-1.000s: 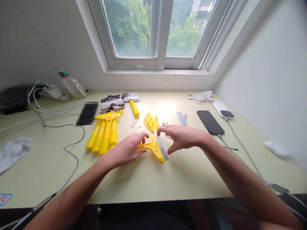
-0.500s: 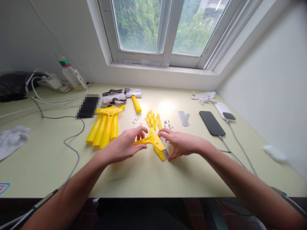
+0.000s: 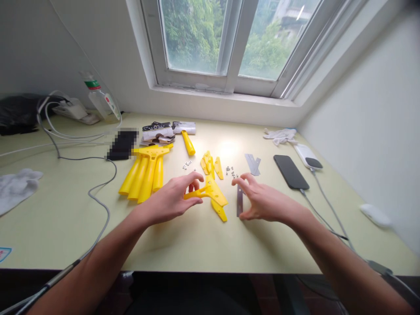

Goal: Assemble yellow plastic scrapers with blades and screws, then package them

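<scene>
My left hand (image 3: 175,194) is closed round the handle of a yellow plastic scraper (image 3: 215,192), its wide head pointing right. Below that head hangs a loose-looking yellow cover plate (image 3: 219,212), angled away from it. My right hand (image 3: 260,197) grips a flat grey metal blade (image 3: 239,203) by its ends, between thumb and fingers, a short way right of the scraper head. More yellow plates (image 3: 208,164) lie just beyond the scraper. Small screws (image 3: 232,170) are scattered beyond the blade, and small nuts (image 3: 187,164) lie to the left.
Several yellow scraper handles (image 3: 141,177) are piled at left, with packaged pieces (image 3: 157,131) behind. Spare blades (image 3: 252,164) lie beyond my right hand. A phone (image 3: 291,171), a power bank (image 3: 308,156) and a white glove (image 3: 279,135) occupy the right side. A grey cable (image 3: 98,205) runs along the left.
My right hand has moved right with the blade, drawing it away from between the scraper head and the cover plate. My left hand keeps its hold on the scraper.
</scene>
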The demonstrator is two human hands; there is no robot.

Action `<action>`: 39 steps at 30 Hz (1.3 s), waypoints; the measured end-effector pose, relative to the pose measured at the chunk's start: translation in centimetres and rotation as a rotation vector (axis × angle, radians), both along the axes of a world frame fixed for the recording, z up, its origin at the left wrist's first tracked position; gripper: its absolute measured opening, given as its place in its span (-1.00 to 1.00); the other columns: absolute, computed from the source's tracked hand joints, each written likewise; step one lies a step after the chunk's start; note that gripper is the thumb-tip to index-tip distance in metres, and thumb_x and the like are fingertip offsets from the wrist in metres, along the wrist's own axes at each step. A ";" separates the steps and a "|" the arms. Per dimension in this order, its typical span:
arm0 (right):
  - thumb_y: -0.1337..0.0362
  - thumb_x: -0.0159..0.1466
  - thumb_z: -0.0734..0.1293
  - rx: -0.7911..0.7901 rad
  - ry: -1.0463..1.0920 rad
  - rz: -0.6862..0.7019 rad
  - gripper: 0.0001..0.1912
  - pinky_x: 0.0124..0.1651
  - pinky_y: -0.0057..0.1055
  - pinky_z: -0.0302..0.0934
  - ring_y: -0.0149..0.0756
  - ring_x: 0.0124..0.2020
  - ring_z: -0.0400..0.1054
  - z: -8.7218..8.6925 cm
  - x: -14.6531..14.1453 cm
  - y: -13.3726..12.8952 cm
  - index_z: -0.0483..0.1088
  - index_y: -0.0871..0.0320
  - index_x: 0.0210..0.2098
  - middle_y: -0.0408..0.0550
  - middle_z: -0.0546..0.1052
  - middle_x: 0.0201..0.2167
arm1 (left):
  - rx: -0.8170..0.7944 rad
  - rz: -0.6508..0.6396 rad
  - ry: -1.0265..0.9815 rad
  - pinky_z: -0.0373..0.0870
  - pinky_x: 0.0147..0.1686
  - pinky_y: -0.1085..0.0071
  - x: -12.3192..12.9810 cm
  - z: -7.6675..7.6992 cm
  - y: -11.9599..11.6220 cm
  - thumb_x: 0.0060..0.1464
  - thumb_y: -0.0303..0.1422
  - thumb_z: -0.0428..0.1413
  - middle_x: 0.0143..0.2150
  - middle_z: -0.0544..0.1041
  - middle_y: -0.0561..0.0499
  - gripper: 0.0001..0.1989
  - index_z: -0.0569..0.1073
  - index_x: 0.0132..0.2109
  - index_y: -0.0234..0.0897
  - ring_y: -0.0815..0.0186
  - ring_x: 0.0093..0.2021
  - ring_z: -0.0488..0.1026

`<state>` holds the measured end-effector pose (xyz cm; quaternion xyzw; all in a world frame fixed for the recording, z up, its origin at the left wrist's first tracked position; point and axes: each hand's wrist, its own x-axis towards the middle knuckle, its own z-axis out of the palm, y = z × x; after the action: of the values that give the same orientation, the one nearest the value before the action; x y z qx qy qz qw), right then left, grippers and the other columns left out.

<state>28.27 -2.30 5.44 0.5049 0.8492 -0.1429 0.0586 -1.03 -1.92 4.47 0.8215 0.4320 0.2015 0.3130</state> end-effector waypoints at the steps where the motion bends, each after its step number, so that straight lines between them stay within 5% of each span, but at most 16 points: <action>1: 0.07 0.02 0.44 0.023 -0.007 -0.038 -0.24 -0.37 -0.33 0.27 -0.35 -0.46 0.33 0.0 0.7 0.0 0.14 0.06 0.15 0.06 0.27 0.06 | -0.005 -0.004 0.001 0.40 -0.16 0.30 0.0 0.0 0.0 0.18 -0.24 0.13 -0.16 0.46 0.05 -0.69 0.28 0.04 -0.09 0.32 -0.22 0.43; 9: 0.03 0.06 0.39 0.108 -0.053 -0.233 -0.25 -0.31 -0.31 0.29 -0.34 -0.43 0.39 0.2 4.3 4.3 0.12 0.01 0.19 0.07 0.23 0.10 | -0.009 -0.013 -0.012 0.40 -0.15 0.29 0.1 -0.2 -0.3 0.18 -0.27 0.14 -0.15 0.46 0.05 -0.68 0.28 0.04 -0.09 0.32 -0.21 0.43; 15: 0.04 0.15 0.33 0.148 0.062 -0.202 -0.38 -0.19 -0.28 0.30 -0.27 -0.29 0.43 2.4 2.6 5.6 0.17 -0.03 0.17 0.08 0.23 0.21 | 0.037 -0.014 -0.014 0.43 -0.19 0.32 0.4 -0.6 -0.3 0.18 -0.27 0.15 -0.16 0.47 0.05 -0.69 0.30 0.04 -0.11 0.32 -0.21 0.44; 17: 0.02 0.22 0.29 0.061 0.184 -0.129 -0.50 -0.11 -0.29 0.28 -0.22 -0.17 0.42 3.6 0.8 5.1 0.22 -0.04 0.12 0.02 0.40 0.07 | 0.088 -0.005 -0.013 0.44 -0.18 0.33 0.7 -0.8 -0.3 0.18 -0.28 0.15 -0.16 0.47 0.03 -0.70 0.31 0.04 -0.14 0.31 -0.20 0.45; 20: 0.05 0.27 0.27 -0.247 0.364 -0.040 -0.56 -0.19 -0.36 0.29 -0.30 -0.27 0.41 4.7 -2.2 4.6 0.22 -0.05 0.11 -0.06 0.54 -0.14 | 0.202 0.006 -0.008 0.44 -0.09 0.29 1.2 -1.2 -0.5 0.18 -0.32 0.16 -0.09 0.49 -0.01 -0.70 0.31 0.03 -0.18 0.26 -0.12 0.47; 27: 0.18 0.18 0.37 -0.525 0.580 -0.138 -0.47 -0.71 -0.54 0.05 -0.58 -0.66 0.13 2.4 -5.2 6.2 0.17 -0.05 0.11 -0.11 0.45 -0.19 | 0.292 0.029 0.005 0.46 -0.06 0.22 1.9 -1.8 -0.8 0.16 -0.36 0.18 -0.05 0.51 -0.04 -0.70 0.31 0.01 -0.21 0.19 -0.06 0.49; 39: 0.28 0.06 0.46 -0.691 0.797 -0.249 -0.53 -0.68 -0.56 0.06 -0.61 -0.68 0.14 0.5 -5.8 6.9 0.31 0.06 -0.05 -0.25 0.39 -0.41 | 0.217 0.048 0.001 0.47 -0.11 0.24 1.8 -1.9 -0.6 0.15 -0.32 0.20 -0.08 0.53 -0.06 -0.69 0.34 0.01 -0.23 0.19 -0.11 0.51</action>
<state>22.46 4.64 5.92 0.4597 0.6430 -0.6000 -0.1230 0.79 -2.51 2.55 0.8402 0.4272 0.2541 0.2169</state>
